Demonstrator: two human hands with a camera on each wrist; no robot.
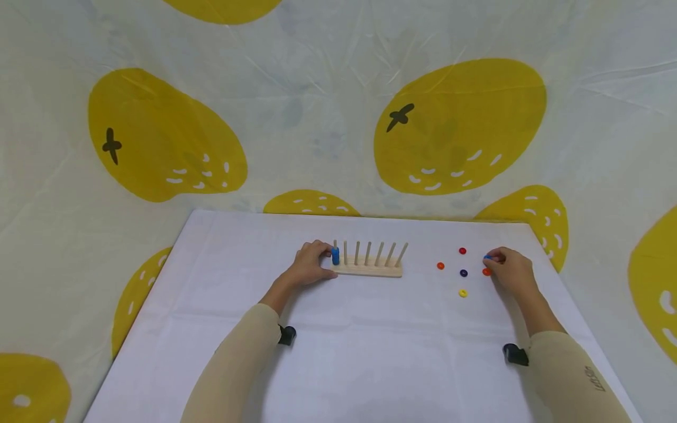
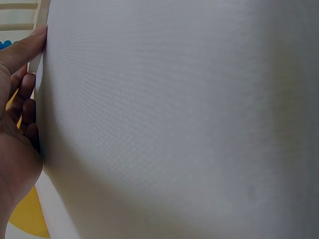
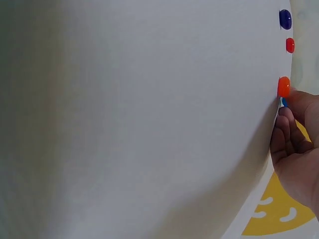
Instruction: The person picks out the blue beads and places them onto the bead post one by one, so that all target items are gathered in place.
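Note:
A wooden peg rack (image 1: 370, 270) with a row of upright pegs stands near the back of the table. Blue rings (image 1: 335, 256) are stacked on its leftmost peg. My left hand (image 1: 311, 264) grips the rack's left end, thumb at the front edge and fingers behind, as the left wrist view also shows. Off to the right, my right hand (image 1: 510, 270) pinches a blue ring (image 1: 487, 257) between thumb and fingertips, low over the cloth. An orange-red ring (image 1: 486, 272) lies right beside that hand; in the right wrist view the orange ring (image 3: 283, 86) partly covers the blue one.
Between rack and right hand lie a red ring (image 1: 462, 251), an orange ring (image 1: 441, 266), a dark blue ring (image 1: 463, 273) and a yellow ring (image 1: 463, 293). White cloth covers the table (image 1: 370, 352). A curtain with yellow fruit prints (image 1: 460, 129) hangs behind.

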